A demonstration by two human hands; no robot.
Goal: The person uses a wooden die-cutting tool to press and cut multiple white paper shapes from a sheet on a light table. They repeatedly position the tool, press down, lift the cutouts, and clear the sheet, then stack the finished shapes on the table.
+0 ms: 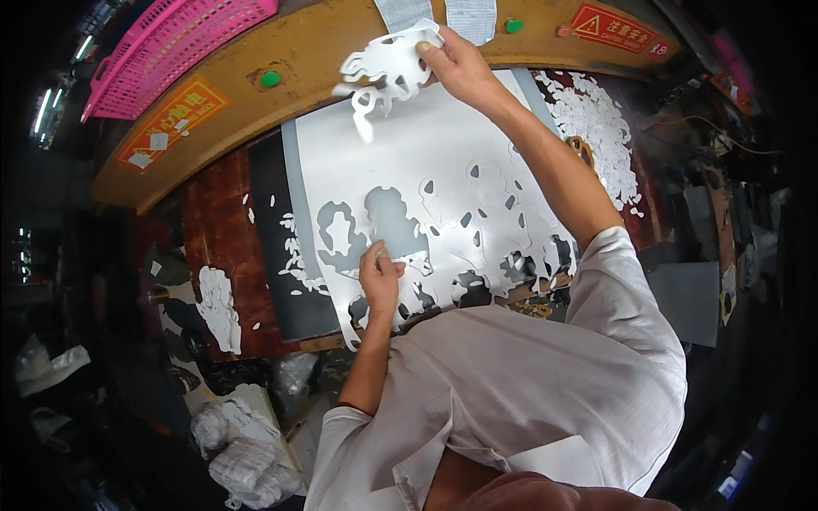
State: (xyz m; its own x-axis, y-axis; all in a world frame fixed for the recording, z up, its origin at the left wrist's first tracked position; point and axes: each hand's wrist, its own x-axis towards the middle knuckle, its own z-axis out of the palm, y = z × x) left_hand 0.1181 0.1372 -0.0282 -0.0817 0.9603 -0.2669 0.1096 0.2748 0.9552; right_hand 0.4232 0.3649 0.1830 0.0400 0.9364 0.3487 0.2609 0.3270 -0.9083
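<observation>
Head view; clock directions taken from its centre, 12 at the upper edge.

Edges and room: a white sheet (341, 153) lies across the middle. Its left edge runs from about 11 toward 7, bent by the lens, with a strip of grey board (296, 175) showing beside it. The sheet's upper half is plain and unbroken, giving us open room between the hands; its lower half carries cut outlines and gaps down to its near edge. A yellow beam (298, 53) bounds the far side from 10 to 1. We note white scraps (601, 128) heaped at 2 and a stack of white pieces (219, 311) between 8 and 9.

Labels: an orange warning label (175, 123) at 10, partly covered by paper bits, and a red warning label (612, 25) between 1 and 2, both on the beam. Two paper slips (471, 19) at 12 have print too small for us to read.

Held thing: the right hand (456, 64), just past 12, pinches white cut-outs (396, 64) by one end, raised before the beam. Their long axis runs from 2 toward 8; one narrow strip dangles toward 6.

The left hand (380, 272), just off centre toward 8, has curled fingers beside a large gap in the sheet; we cannot tell whether it grips anything.
</observation>
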